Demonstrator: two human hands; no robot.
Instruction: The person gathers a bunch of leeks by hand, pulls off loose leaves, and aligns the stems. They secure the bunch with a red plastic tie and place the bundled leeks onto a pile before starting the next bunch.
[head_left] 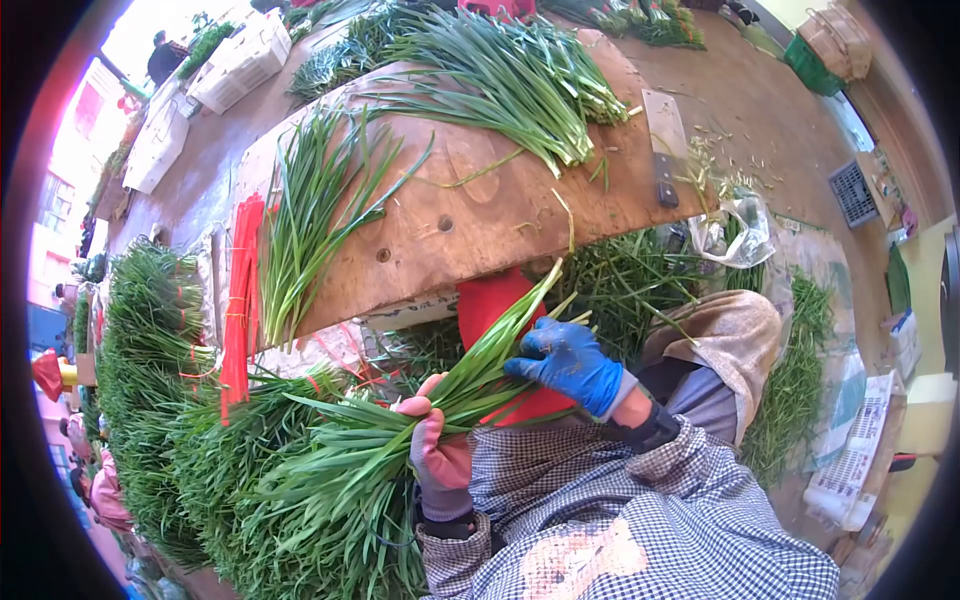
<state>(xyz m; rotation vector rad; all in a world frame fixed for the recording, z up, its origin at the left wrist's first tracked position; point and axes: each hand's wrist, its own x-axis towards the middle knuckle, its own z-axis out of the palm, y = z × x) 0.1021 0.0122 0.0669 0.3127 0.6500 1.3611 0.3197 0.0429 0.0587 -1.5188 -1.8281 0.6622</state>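
A bunch of long green leafy stalks (470, 375) lies slantwise over my lap, its pale ends up and to the right. My left hand (440, 445), in a pink glove with bare fingertips, is wrapped round the bunch. My right hand (570, 365), in a blue glove, has its fingers closed at the right side of the same stalks. Ahead is a wooden board (440, 240) with a small pile of stalks (310, 220) at its left and a larger pile (510, 80) at its far side. Red ties (238, 310) hang over the board's left edge.
A knife (666, 145) lies at the board's right edge, beside a clear plastic bag (735, 235). Heaped bundles (150, 370) fill the left side. Loose stalks (800, 380) lie on the right. White crates (240, 65) stand at the back left.
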